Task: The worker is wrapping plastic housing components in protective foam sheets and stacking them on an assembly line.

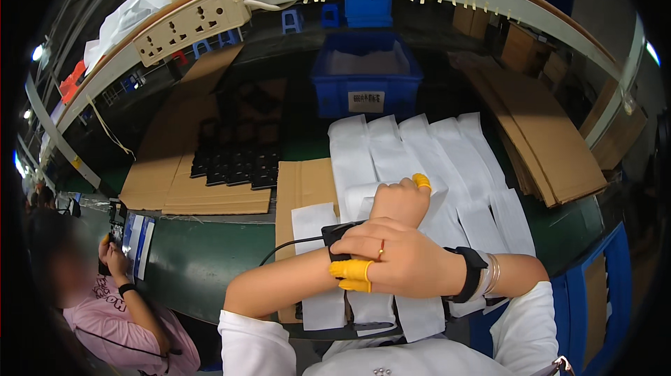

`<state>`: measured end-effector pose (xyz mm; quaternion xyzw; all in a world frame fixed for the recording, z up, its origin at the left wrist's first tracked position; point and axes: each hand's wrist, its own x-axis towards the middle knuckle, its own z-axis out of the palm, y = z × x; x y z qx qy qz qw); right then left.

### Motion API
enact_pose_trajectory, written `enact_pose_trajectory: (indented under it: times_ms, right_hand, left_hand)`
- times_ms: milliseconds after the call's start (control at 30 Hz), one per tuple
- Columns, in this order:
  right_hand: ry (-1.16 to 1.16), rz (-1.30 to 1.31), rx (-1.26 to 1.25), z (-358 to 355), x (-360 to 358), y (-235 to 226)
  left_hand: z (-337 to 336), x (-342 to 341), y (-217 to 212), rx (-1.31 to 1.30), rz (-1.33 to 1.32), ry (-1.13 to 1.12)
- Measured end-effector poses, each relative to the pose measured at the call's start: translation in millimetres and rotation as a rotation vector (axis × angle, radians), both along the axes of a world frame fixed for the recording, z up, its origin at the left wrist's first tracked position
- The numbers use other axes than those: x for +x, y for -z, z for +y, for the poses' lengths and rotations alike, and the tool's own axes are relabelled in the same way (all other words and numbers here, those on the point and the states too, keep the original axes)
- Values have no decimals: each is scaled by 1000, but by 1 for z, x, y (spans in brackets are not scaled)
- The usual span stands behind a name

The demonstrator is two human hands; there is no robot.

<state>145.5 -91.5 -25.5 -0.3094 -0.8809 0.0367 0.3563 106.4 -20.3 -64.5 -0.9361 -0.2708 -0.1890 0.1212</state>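
My left forearm reaches across from the lower left, and my left hand (400,204) is curled with its knuckles up over the white sheets (440,145). A yellow finger cot (421,180) covers one of its fingertips; whatever its fingers may hold is hidden. Across my left wrist lies my right hand (412,257), with its fingers wrapped round a small black device (338,234) that has a cable. Two yellow finger cots (351,274), a ring and a dark wristband show on the right. Under both hands, white sheets lie in overlapping rows.
A blue bin (367,100) stands behind the sheets. Several black parts (237,152) lie on cardboard (171,166) at left. Stacked cardboard (545,131) is at right. A power strip (189,23) hangs from the shelf. A co-worker's hand (115,261) holds a dark item.
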Motion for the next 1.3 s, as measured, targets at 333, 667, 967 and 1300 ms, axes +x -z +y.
enact_pose_trajectory:
  times_ms: [333,667,967,1300]
  right_hand:
    - [344,-119,-227,4,3,-28]
    - [432,157,-393,34,18,-36]
    - [425,-32,-125,58,35,-33]
    - [327,117,-414,25,14,-28]
  left_hand:
    - [-13,-1,-14,-221,379,-83]
    - [-24,-12,42,441,368,72]
    - [-19,-5,24,424,401,-62]
    - [3,-17,24,376,206,47]
